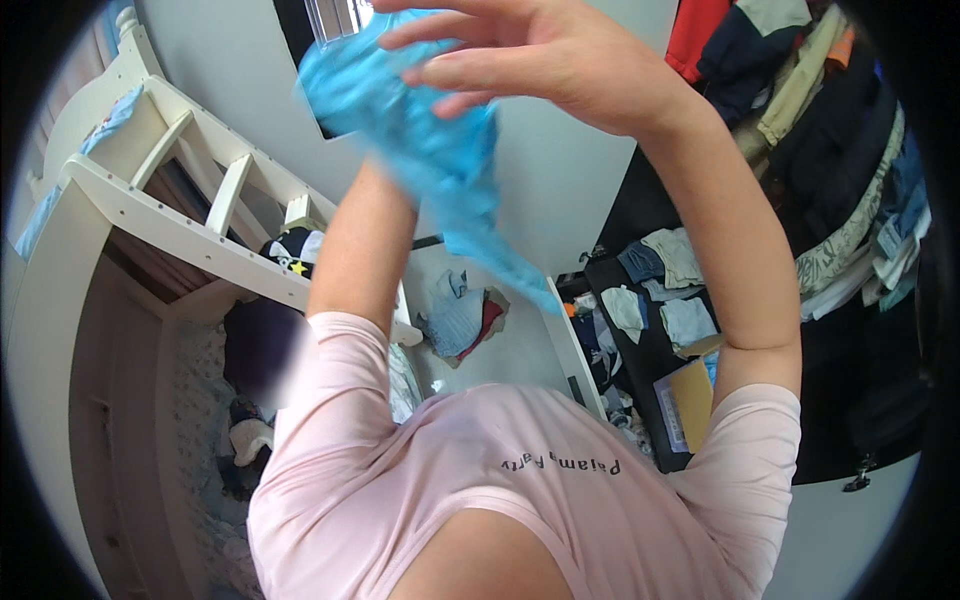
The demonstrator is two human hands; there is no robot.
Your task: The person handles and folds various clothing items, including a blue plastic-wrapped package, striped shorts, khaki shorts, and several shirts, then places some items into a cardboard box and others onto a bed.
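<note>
A bright blue cloth (442, 150), blurred by motion and probably a garment, hangs high in front of me. Its narrow lower end trails down to the right. My right hand (517, 52) is at the top of the view, its fingers apart and partly overlapping the cloth; the uppermost finger reaches the picture's edge. I see no cloth pinched between these fingers. My left forearm rises behind the cloth, which hides my left hand, so its grip does not show.
At left stands a white bunk-bed ladder (202, 191). Rumpled clothes (457, 315) lie on the floor beyond my body. An open drawer (581, 352) holds clothing. Folded clothes (686, 322) and a cardboard box (686, 405) are on the black wardrobe shelf, below hanging garments (817, 142).
</note>
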